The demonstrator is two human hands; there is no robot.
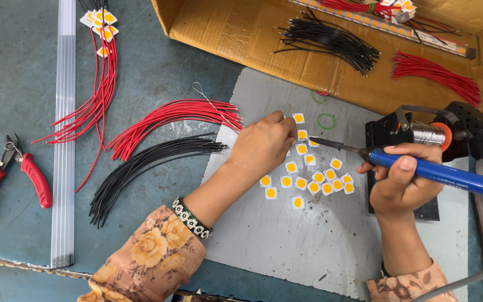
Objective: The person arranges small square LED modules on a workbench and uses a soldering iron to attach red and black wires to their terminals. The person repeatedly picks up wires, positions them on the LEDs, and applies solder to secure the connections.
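Floral sleeves [152, 257] lead to a grey surface [286, 246]. At three o'clock, right hand [401, 184] has its grip closed round a blue soldering iron [437, 174]; left hand [264, 144] pinches near yellow LED chips [308, 179], contents unclear. Steadying one chip before touching the tip seems wise.

The counter [18, 84] has a worn blue-green painted surface with scuffs and pale patches. A grey flat board [286, 246] lies on it at centre right (stained, with green ring marks near its upper edge). A brown cardboard box [241, 33] stands open along the upper right. A long clear ribbed strip [64, 140] runs top to bottom at the left. Lighting is even and diffuse, with soft shadows
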